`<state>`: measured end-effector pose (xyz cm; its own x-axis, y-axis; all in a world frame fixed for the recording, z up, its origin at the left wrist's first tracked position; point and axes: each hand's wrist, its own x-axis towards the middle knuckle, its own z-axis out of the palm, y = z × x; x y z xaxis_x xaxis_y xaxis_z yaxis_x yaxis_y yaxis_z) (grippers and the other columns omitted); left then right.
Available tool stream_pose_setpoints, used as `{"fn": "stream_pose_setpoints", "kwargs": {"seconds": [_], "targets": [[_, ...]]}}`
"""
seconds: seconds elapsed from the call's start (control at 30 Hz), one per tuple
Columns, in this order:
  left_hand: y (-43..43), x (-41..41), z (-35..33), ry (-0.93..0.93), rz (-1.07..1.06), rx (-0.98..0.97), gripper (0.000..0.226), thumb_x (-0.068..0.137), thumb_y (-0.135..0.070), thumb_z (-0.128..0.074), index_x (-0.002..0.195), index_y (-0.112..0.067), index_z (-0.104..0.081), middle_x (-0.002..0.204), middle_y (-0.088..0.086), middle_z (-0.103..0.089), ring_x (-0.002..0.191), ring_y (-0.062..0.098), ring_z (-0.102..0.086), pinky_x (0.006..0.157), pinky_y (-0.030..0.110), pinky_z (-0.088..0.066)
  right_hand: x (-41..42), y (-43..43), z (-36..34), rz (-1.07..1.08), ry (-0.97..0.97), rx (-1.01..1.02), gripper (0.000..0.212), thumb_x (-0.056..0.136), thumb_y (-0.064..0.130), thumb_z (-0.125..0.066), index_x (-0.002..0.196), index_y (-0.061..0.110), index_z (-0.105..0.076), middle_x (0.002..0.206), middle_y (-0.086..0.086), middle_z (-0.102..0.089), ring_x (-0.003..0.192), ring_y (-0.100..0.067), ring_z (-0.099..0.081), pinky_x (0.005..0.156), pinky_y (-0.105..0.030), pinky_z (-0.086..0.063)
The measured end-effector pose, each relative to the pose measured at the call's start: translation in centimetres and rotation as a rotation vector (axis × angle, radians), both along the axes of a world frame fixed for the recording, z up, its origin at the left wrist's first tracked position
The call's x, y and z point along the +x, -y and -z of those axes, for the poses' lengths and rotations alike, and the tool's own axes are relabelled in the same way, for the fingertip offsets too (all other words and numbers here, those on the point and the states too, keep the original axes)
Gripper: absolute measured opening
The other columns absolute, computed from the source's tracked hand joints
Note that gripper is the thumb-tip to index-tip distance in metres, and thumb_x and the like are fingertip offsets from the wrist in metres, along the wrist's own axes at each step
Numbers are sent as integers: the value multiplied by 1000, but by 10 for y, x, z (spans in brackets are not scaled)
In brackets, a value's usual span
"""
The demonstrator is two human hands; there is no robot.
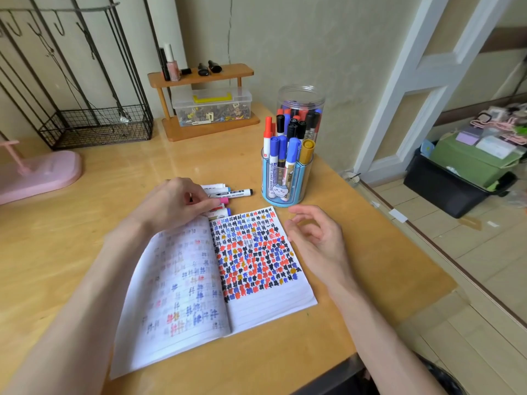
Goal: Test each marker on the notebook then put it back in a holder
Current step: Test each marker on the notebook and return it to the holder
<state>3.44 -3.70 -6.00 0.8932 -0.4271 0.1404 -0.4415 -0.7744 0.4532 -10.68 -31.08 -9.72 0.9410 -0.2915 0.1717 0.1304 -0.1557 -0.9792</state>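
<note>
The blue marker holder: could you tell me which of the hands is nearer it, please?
Right. The right hand hovers just in front of the blue holder; the left hand is farther left, on the loose markers.

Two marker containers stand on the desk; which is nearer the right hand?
The low blue holder with the cartoon cat, just beyond the fingertips of the right hand. The tall clear jar stands behind it, farther away.
</note>
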Motion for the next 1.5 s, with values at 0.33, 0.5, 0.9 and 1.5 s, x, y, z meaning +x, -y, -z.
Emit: {"fn": "stream_pose_setpoints", "kwargs": {"seconds": [0.33, 0.5, 0.9, 1.5], "targets": [[34, -14, -2, 127, 42, 332, 28, 96, -52, -65, 107, -26, -68, 106, -3, -63, 102, 26, -61, 84, 39, -42, -1, 0, 0, -18, 5, 19, 18, 94, 10, -75, 109, 21, -72, 98, -7, -69, 77, -14, -68, 72, -28, -57], [41, -28, -12, 281, 174, 194, 48, 95, -56, -50, 109, -14, -68, 109, 5, -62, 102, 31, -57, 88, 48, -48, -1, -2, -2, -42, -7, 0, 19, 93, 11, -77, 107, 22, -72, 97, -7, -69, 78, -14, -69, 73, -29, -57], [111, -108, -14, 350, 327, -200, 27, 99, -47, -66, 108, -22, -64, 102, -10, -63, 98, 13, -54, 87, 34, -44, -9, -4, -12, -189, -5, -14, 34, 86, -7, -76, 85, 27, -75, 77, 14, -76, 75, 2, -69, 67, -15, -50], [65, -126, 19, 186, 193, -189, 28, 101, -51, -59, 102, -24, -66, 85, -20, -49, 77, -2, -48, 69, 11, -37, -16, -7, -17, -195, -3, 155, 10, 97, 15, -70, 98, 5, -71, 78, -9, -77, 66, -19, -70, 62, -24, -52]]}}
